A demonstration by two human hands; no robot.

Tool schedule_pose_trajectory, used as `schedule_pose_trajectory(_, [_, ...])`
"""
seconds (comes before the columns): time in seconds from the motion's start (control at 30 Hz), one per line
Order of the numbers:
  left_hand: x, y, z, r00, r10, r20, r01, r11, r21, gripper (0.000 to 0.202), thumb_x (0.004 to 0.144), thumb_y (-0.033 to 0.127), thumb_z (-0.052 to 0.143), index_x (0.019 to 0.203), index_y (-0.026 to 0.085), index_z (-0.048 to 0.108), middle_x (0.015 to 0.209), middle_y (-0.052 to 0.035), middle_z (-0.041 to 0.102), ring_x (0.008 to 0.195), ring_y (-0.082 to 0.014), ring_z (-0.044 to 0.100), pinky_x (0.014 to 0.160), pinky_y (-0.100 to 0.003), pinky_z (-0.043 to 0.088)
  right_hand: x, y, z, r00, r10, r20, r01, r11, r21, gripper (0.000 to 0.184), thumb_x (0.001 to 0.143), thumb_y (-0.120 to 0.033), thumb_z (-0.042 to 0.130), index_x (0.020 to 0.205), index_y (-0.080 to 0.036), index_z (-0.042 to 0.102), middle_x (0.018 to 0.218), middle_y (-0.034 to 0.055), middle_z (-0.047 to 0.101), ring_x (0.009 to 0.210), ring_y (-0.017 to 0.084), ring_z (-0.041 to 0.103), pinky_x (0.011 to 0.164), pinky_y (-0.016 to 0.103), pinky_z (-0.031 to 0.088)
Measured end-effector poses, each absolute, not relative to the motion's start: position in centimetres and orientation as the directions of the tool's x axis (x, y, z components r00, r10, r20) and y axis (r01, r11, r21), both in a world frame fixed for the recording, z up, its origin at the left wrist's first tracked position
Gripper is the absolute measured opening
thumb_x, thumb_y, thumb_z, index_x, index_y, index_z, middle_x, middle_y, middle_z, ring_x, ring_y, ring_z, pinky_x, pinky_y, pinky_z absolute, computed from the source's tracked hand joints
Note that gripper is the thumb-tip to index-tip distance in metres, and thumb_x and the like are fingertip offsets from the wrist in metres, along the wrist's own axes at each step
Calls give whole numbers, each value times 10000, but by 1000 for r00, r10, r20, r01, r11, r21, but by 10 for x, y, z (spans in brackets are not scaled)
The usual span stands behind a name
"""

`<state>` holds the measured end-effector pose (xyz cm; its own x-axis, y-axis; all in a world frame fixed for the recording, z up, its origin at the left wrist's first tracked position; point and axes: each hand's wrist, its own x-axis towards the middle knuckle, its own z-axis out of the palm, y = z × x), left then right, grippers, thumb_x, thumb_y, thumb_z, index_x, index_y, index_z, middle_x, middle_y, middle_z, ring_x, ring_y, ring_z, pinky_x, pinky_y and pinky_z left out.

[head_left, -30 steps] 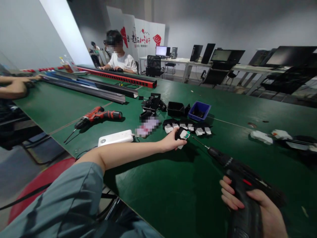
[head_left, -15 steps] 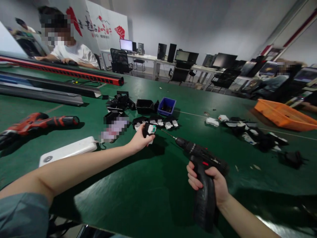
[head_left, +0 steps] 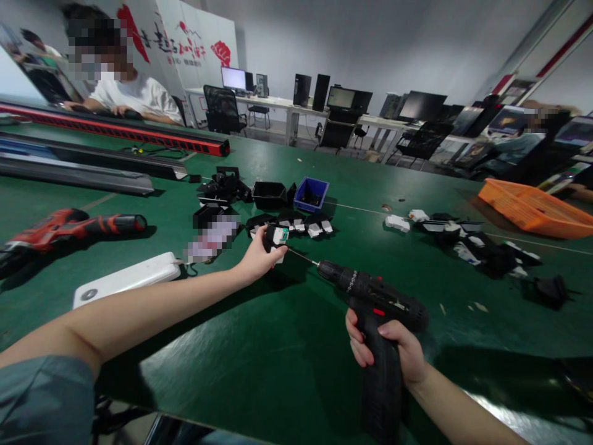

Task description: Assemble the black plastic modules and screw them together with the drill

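Note:
My left hand [head_left: 256, 259] is stretched out over the green table [head_left: 287, 346] and grips a small black and white part [head_left: 277, 236] with a teal patch. My right hand [head_left: 391, 352] is wrapped round the grip of a black cordless screwdriver [head_left: 377, 309]. Its thin bit [head_left: 302, 258] points left and its tip touches the part. Just behind the part lies a row of several similar black and white parts [head_left: 306, 225].
A blue bin [head_left: 311, 194] and black boxes [head_left: 269, 194] stand beyond the row. A red drill [head_left: 65, 225] and a white power bank [head_left: 127, 279] lie at left, long strips [head_left: 115, 133] behind. More parts [head_left: 472, 244] and an orange tray [head_left: 532, 210] sit right. A person in white sits far left.
The view swung right, then steadied. My right hand brought the screwdriver forward and left until its bit met the part. My left hand kept hold of the part.

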<state>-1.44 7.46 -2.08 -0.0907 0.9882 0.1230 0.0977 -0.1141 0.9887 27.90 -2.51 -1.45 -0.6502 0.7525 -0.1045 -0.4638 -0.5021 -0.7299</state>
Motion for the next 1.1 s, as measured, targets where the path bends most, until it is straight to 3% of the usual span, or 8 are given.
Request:
schedule_pose_trajectory(0.23, [-16,76,-23,-66,988,140,131,-130,983,563,724,320,699,1188,197,404,899,-21,580,530,-93,527,434,-224,434,279,-25,-13,-645,754,-124,-460,-513,-724,341,770,-316,485,998,-97,615,785,52,555,516,114,514,570,286,445])
schedule_pose_trajectory(0.37, [-17,78,-25,-89,972,216,218,-193,957,570,707,290,700,1188,186,412,991,-44,593,827,-176,615,728,-322,532,278,-25,-11,-631,761,-150,-452,-518,-726,311,777,-304,482,974,-104,615,770,44,548,504,109,499,557,281,438])
schedule_pose_trajectory(0.43, [-17,78,-26,-96,960,262,255,-230,939,583,694,274,706,1189,182,410,1030,-50,590,943,-201,605,868,-369,503,277,-26,-11,-619,770,-156,-457,-514,-726,285,784,-300,475,939,-109,618,739,32,530,493,107,485,543,277,430])
schedule_pose_trajectory(0.53, [-18,79,-28,-76,952,297,274,-267,924,601,699,268,705,1209,178,399,1081,-63,582,1026,-212,586,967,-392,450,277,-27,-11,-606,780,-156,-465,-506,-727,262,783,-301,472,892,-113,618,708,20,504,478,105,462,526,275,417])
schedule_pose_trajectory(0.8, [-17,78,-26,-73,956,283,260,-256,931,614,693,269,698,1220,159,404,1116,-81,584,1068,-218,579,991,-385,432,277,-26,-11,-624,768,-145,-467,-515,-718,287,771,-309,473,925,-111,611,727,28,505,480,102,459,534,275,415])
schedule_pose_trajectory(1.1, [-17,80,-27,-79,964,254,258,-226,939,566,684,269,703,1166,163,426,1031,-60,597,957,-208,602,897,-376,480,279,-27,-12,-656,746,-119,-474,-529,-704,316,752,-323,486,945,-103,606,741,34,512,476,101,464,528,275,422])
